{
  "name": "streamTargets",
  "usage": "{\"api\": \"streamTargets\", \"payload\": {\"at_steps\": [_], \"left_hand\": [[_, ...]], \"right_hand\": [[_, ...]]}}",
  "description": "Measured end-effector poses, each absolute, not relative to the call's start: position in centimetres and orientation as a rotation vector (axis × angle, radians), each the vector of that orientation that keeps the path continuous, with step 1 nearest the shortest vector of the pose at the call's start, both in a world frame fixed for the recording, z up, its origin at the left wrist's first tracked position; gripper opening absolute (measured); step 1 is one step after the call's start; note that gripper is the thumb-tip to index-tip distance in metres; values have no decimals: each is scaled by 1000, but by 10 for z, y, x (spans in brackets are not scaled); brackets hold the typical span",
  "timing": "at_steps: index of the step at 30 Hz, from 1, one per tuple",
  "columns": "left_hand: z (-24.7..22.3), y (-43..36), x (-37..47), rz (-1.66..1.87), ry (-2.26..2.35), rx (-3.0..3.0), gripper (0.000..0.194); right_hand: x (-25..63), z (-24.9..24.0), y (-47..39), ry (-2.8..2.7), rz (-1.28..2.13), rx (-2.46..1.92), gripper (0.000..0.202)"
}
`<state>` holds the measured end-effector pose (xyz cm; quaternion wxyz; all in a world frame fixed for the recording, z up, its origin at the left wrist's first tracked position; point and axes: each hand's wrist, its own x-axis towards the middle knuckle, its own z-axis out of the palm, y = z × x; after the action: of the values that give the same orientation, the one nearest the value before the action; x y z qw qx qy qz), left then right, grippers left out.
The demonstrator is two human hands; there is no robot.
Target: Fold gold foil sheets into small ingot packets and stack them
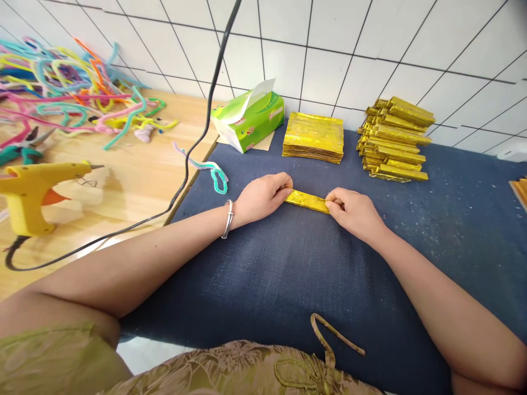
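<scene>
A narrow folded strip of gold foil paper (308, 201) stretches between my two hands, just over the dark blue cloth (288, 285). My left hand (263, 198), with a silver bangle at the wrist, pinches the strip's left end. At the other end, my right hand (354, 213) grips it between thumb and bent fingers. Beyond the hands lies a flat stack of gold foil paper sheets (313, 137). To its right sits a pile of folded gold strips (394, 140), laid in layers.
A green tissue box (259, 123) stands by the tiled wall. On the wooden table at left are a yellow glue gun (37, 189), pliers (27, 148) and tangled pipe cleaners (69, 82). A black cable (206, 120) hangs across the view, left of my hands.
</scene>
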<state>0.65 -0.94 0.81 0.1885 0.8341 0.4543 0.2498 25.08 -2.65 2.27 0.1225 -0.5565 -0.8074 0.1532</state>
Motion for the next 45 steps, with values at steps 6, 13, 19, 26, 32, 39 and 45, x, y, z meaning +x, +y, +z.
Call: {"api": "streamTargets", "payload": {"at_steps": [6, 13, 19, 26, 32, 39, 45], "left_hand": [[4, -3, 5, 711, 1247, 2446, 11], [-3, 3, 1, 679, 1353, 2523, 16], [1, 1, 0, 606, 1199, 2542, 12], [1, -11, 3, 577, 1151, 2671, 9], [2, -17, 1, 673, 1132, 2621, 9], [7, -22, -2, 854, 946, 2654, 8], [9, -16, -5, 1026, 985, 2399, 7]], "right_hand": [[251, 22, -26, -2360, 439, -1615, 12], [253, 21, -25, -2335, 433, -1570, 7], [258, 20, -22, -2375, 462, -1512, 8], [261, 18, -21, -2387, 478, -1448, 16], [261, 20, -21, -2411, 492, -1405, 15], [260, 20, -21, -2367, 544, -1255, 14], [257, 21, -28, -2234, 364, -1173, 14]]}}
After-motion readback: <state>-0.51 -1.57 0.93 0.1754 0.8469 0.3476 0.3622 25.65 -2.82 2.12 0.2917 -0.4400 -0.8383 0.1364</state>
